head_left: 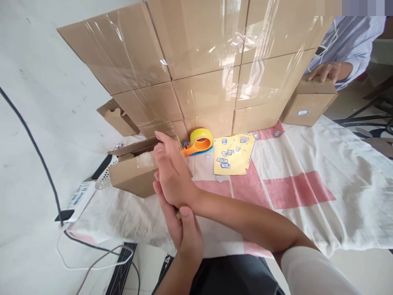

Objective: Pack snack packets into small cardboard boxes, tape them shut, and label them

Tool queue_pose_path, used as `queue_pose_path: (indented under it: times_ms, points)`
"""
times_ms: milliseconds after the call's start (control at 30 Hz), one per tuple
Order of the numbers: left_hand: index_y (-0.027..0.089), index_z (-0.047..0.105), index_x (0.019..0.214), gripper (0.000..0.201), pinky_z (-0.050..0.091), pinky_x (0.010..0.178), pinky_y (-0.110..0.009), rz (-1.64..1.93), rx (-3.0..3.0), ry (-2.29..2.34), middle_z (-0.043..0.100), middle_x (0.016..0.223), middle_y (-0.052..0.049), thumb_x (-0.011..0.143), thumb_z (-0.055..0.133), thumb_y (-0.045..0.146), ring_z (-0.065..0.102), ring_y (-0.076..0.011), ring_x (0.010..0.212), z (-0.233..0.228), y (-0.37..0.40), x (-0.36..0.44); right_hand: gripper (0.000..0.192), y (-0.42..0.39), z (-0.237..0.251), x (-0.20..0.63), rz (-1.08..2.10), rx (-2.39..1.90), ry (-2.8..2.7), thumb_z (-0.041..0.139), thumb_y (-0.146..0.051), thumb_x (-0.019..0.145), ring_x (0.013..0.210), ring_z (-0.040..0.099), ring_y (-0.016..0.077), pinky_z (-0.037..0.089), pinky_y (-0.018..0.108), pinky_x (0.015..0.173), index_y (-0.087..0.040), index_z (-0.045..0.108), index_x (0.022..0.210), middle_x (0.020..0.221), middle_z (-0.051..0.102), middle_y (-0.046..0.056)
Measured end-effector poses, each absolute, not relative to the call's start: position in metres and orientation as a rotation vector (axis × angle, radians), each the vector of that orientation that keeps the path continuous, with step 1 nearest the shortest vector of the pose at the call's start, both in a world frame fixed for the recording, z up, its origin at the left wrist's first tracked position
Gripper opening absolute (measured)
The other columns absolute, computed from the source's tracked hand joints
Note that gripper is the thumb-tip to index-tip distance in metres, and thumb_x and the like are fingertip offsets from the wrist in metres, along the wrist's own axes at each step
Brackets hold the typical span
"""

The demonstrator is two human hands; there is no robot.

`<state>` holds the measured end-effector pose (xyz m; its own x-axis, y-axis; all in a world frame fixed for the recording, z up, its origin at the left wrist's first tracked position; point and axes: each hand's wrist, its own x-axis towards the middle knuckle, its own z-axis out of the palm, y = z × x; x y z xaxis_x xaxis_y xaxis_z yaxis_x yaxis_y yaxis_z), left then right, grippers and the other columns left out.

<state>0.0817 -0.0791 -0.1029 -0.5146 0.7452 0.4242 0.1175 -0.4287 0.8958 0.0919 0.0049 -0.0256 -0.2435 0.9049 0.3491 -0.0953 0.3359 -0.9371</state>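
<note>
My right hand is in front of a brown cardboard box, with its fingers stretched up and pressed close to my left hand. Below it, my left hand lies palm-up against the heel of the right, thumb raised and fingers running up behind it. Between the left thumb and palm shows a bit of something small and tan, too hidden to name. The box's top is partly open. Beside it rests an orange tape dispenser with a roll of yellow tape.
A wall of taped brown boxes stands behind. A yellow sheet with small stickers lies on the checked cloth. At right, another person's hand rests on a box. A power strip and cables are at left.
</note>
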Motion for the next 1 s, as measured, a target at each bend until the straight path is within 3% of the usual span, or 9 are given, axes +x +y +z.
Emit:
queue_pose_path:
  times_ms: [167,300,367,533,600,700,800,900,1000]
  points:
    - [0.033,0.052,0.148,0.048,0.041,0.123,-0.044,2.228,1.089,1.293,0.041,0.163,-0.003,0.106,0.034,0.049,0.034,-0.0254,0.153,-0.095,-0.056,0.047,0.021,0.012,-0.024,0.095,1.194,-0.658,-1.521,0.046,-0.04,0.101,0.1,0.064,0.0144,0.052,0.026,0.086,-0.023,0.059,0.098,0.103,0.067,0.001]
    - [0.051,0.064,0.13,0.037,0.036,0.128,-0.046,2.387,1.016,1.306,0.043,0.16,0.015,0.105,0.037,0.056,0.028,-0.0201,0.156,-0.081,-0.052,0.005,0.028,0.014,-0.017,0.097,1.314,-0.33,-2.295,0.068,-0.039,0.09,0.071,0.06,0.0131,0.044,0.025,0.061,-0.023,0.056,0.071,0.073,0.063,-0.005]
    - [0.054,0.061,0.132,0.04,0.039,0.127,-0.049,2.381,1.081,1.366,0.042,0.159,0.018,0.105,0.031,0.057,0.03,-0.0199,0.155,-0.082,-0.053,-0.008,0.031,0.014,-0.015,0.095,1.294,-0.242,-2.449,0.069,-0.037,0.089,0.069,0.06,0.0122,0.042,0.024,0.059,-0.022,0.056,0.066,0.07,0.063,-0.006]
    - [0.04,0.056,0.143,0.06,0.052,0.111,-0.052,2.347,1.234,1.575,0.05,0.155,0.005,0.103,0.019,0.065,0.047,-0.0305,0.143,-0.112,-0.046,-0.011,0.019,0.027,-0.014,0.115,1.069,-0.339,-2.449,0.056,-0.024,0.098,0.076,0.059,0.0115,0.042,0.023,0.065,-0.02,0.061,0.079,0.08,0.068,-0.005]
    - [0.036,0.061,0.135,0.051,0.06,0.086,-0.043,2.351,1.238,1.582,0.061,0.141,-0.002,0.103,0.028,0.059,0.06,-0.0281,0.126,-0.13,-0.04,-0.003,0.019,0.035,-0.019,0.151,0.958,-0.429,-2.38,0.05,-0.02,0.099,0.078,0.061,0.013,0.045,0.025,0.07,-0.018,0.066,0.089,0.084,0.069,-0.001]
    - [0.025,0.068,0.113,0.038,0.048,0.062,-0.032,2.386,1.332,1.395,0.068,0.099,-0.005,0.101,0.045,0.053,0.064,-0.018,0.083,-0.154,-0.033,0.011,0.014,0.048,-0.039,0.237,0.894,-0.708,-2.087,0.058,-0.023,0.095,0.083,0.068,0.0165,0.05,0.028,0.071,-0.021,0.071,0.098,0.093,0.074,0.002]
    - [0.018,0.069,0.096,0.036,0.041,0.055,-0.028,2.217,1.428,1.309,0.062,0.072,-0.002,0.101,0.049,0.047,0.056,-0.0139,0.063,-0.168,-0.031,0.02,0.011,0.059,-0.066,0.343,0.68,-1.28,-1.626,0.07,-0.028,0.084,0.078,0.071,0.0206,0.052,0.032,0.069,-0.021,0.071,0.093,0.085,0.076,0.004]
    - [0.017,0.07,0.094,0.033,0.042,0.056,-0.026,1.98,1.516,1.318,0.062,0.07,-0.001,0.102,0.048,0.04,0.057,-0.0136,0.063,-0.172,-0.035,0.021,0.004,0.075,-0.09,0.431,0.239,-1.864,-1.185,0.072,-0.023,0.078,0.063,0.064,0.0182,0.05,0.034,0.066,-0.021,0.07,0.081,0.08,0.076,0.005]
    - [0.017,0.07,0.096,0.031,0.045,0.058,-0.025,1.785,1.619,1.357,0.063,0.072,-0.001,0.102,0.047,0.038,0.057,-0.0129,0.064,-0.174,-0.038,0.017,0.005,0.097,-0.11,0.475,0.106,-2.002,-1.038,0.068,-0.021,0.078,0.071,0.065,0.0198,0.049,0.036,0.073,-0.018,0.071,0.08,0.083,0.075,0.01]
